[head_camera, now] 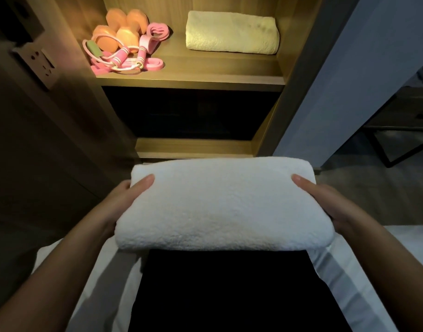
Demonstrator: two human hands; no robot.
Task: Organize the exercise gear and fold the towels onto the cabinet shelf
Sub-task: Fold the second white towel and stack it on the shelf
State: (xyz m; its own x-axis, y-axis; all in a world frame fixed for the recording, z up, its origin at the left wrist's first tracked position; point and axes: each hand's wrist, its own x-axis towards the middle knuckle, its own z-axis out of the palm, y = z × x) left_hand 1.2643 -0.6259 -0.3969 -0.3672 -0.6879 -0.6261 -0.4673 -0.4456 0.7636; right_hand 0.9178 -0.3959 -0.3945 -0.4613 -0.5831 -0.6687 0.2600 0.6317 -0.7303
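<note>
Left hand (pixel 124 200) grips the left end of the folded white towel (pixel 220 204), fingers wrapped under, thumb on top; right hand (pixel 325 202) grips the right end likewise. Towel held in the air below the lit shelf (pixel 191 79), where dumbbells (pixel 119 29), jump rope (pixel 124 57), another folded towel (pixel 232 32) sit. Soft, light, floppy: support both ends

Left hand (pixel 124 200), right hand (pixel 325 202) extended; fingers seemingly clasping.
</note>
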